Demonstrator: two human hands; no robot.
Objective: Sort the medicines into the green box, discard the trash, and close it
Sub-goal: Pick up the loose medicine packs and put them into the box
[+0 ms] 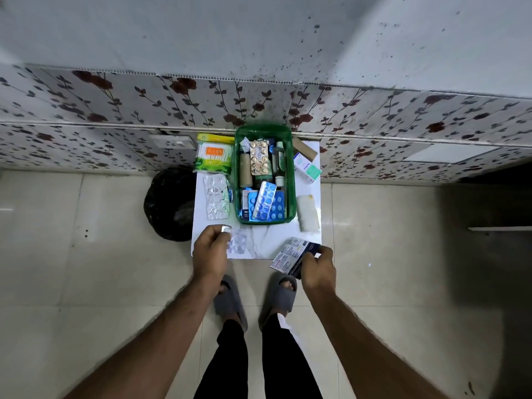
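The left hand (211, 249) was closed on a small silver pill strip (226, 228), pinched at the top of its fingers. Just beside that hand, a clear pill strip (238, 243) lay flat on the white tabletop (259, 243). The right hand (316, 266) gripped a blue and white medicine carton (290, 256) by one end, over the near right corner of the tabletop.

Past both hands, between them and the wall, sat the green box (265, 175). It was open and full of pill strips, bottles and a roll. A crumpled silver strip (216, 197) lay beyond the left hand, left of the box, with a pack of cotton buds (214, 156) farther on. A white roll (308, 213) lay beyond the right hand, right of the box, and a white and teal carton (307, 168) sat farther back. A black trash bag (169, 203) stood on the floor, left of the left hand.
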